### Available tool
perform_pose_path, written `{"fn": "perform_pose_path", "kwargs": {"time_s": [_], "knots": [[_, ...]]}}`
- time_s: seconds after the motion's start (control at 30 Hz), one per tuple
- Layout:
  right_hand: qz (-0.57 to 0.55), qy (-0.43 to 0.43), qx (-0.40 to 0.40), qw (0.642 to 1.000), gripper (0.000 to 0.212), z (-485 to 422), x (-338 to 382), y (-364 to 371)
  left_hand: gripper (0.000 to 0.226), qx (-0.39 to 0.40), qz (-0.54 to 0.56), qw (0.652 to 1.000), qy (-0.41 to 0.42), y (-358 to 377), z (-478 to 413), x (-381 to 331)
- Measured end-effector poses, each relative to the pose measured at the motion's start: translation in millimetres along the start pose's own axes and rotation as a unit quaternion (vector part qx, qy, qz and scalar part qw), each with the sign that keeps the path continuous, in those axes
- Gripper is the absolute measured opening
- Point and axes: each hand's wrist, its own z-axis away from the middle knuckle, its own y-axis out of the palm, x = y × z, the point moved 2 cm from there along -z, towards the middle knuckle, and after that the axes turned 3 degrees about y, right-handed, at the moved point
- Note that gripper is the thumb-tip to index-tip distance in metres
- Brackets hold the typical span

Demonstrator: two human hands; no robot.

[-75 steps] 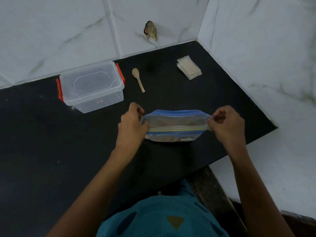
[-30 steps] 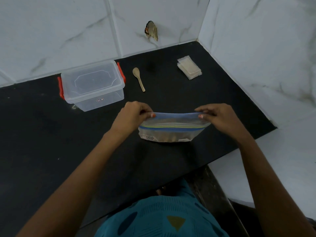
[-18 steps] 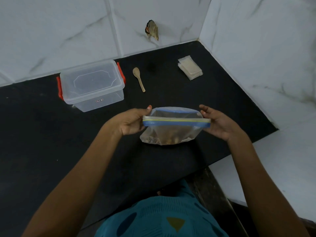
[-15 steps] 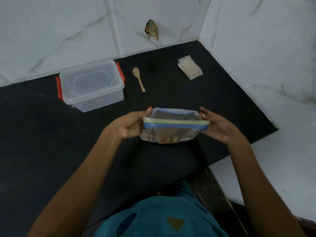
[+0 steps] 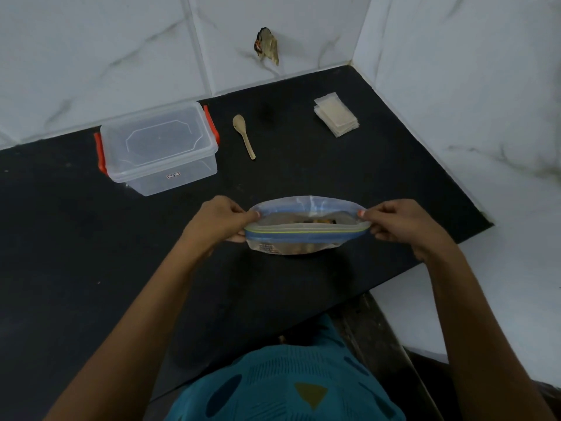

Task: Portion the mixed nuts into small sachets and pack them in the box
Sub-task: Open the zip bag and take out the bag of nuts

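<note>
A clear zip bag of mixed nuts (image 5: pixel 306 235) with a blue and yellow zip strip hangs just above the black counter (image 5: pixel 76 253). My left hand (image 5: pixel 218 220) pinches its left end and my right hand (image 5: pixel 397 223) pinches its right end. The mouth gapes open and nuts show inside. A clear plastic box (image 5: pixel 158 147) with red clips and its lid on stands at the back left. A small wooden spoon (image 5: pixel 244 136) lies to the right of the box. A stack of small clear sachets (image 5: pixel 336 118) lies at the back right.
White marble tiled walls close the counter at the back and on the right. A dark blob (image 5: pixel 267 45) sticks to the back wall. The counter's front edge runs diagonally to a corner at the right, close to my right hand.
The bag's mouth, held flat and shut 2.5 s ago, has been pulled open. Both hands have moved from cupping the bag's sides to pinching its ends.
</note>
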Motion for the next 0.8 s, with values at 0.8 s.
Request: {"fn": "perform_pose_path", "kwargs": {"time_s": [0.8], "knots": [[-0.433, 0.128, 0.112, 0.885, 0.011, -1.3, -23.1, 16.7, 0.01, 0.094, 0.481, 0.863, -0.119, 23.2, 11.2, 3.5]]}}
